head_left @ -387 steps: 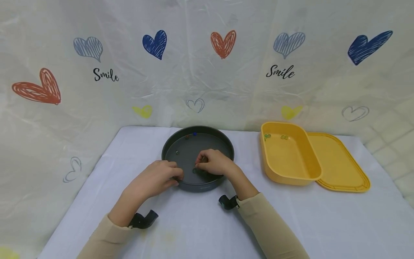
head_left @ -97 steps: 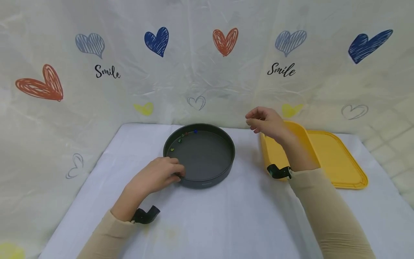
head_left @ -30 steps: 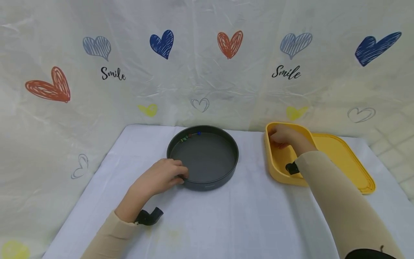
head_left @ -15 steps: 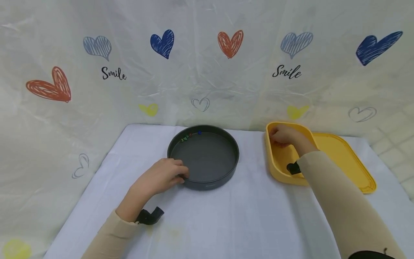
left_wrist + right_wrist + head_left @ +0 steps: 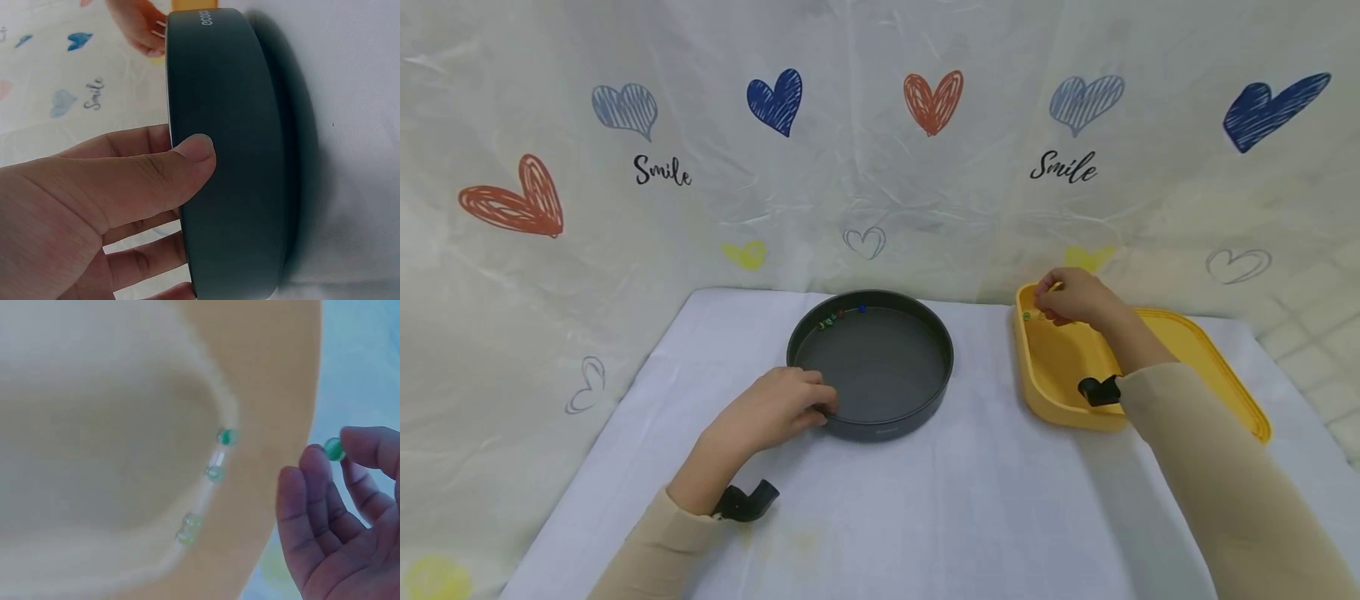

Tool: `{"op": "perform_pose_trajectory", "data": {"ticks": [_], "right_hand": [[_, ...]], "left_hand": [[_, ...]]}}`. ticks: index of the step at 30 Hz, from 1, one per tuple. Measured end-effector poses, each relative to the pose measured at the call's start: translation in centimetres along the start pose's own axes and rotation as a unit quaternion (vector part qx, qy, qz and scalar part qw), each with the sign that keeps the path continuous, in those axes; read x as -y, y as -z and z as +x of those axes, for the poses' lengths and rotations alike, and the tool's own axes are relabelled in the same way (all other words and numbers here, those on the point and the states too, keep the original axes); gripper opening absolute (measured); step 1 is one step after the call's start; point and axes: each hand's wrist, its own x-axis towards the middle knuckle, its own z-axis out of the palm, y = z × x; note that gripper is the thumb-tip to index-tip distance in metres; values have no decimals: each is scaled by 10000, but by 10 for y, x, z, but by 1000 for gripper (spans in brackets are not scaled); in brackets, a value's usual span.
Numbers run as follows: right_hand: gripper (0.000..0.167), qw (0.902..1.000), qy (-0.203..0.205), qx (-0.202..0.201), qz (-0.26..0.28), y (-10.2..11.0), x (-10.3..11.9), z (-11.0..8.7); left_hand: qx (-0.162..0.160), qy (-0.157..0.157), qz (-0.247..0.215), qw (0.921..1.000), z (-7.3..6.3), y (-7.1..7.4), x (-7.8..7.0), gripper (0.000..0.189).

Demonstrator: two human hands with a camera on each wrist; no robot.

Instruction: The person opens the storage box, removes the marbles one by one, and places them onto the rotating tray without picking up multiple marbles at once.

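Note:
My left hand (image 5: pixel 786 404) grips the near-left rim of a round dark grey pan (image 5: pixel 880 367), its thumb against the outer wall (image 5: pixel 231 175) and its other fingers over the inside. Between thumb and fingertip, my right hand (image 5: pixel 1078 298) pinches a green marble (image 5: pixel 334 449), held up over the far end of a yellow container (image 5: pixel 1037 396). Several clear and green marbles (image 5: pixel 227 437) lie along the container's inner edge. Inside the pan, green marbles (image 5: pixel 827 322), a reddish one (image 5: pixel 840 314) and a blue marble (image 5: pixel 862 308) sit by the far-left wall.
Partly under the right sleeve, a yellow lid (image 5: pixel 1180 333) lies flat beside the container. A white cloth (image 5: pixel 865 517) covers the table. Behind it hangs a pale sheet (image 5: pixel 850 183) printed with hearts. Each wrist wears a black camera mount (image 5: pixel 747 502).
My right hand moved from the pan to the yellow container, reached inside, and has now risen with a green marble. Marbles in the pan shifted toward its far-left wall. My left hand stays on the rim.

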Motion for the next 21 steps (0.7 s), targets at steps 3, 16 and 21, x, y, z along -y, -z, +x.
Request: {"op": "perform_pose_trajectory", "data": {"ticks": [3,16,21], "right_hand": [[30,9994,3,-167,294,-3,5,-4],[38,9841,395,-122,1727,-31,43,-19],[36,9762,637,76,2071,-42,60,-26]], "left_hand": [[-39,-49,15,10000,0,0,1,18],[-95,-41,33,9999,0,-1,0,19],[-61,5,27,10000,0,0,-1,18]]}}
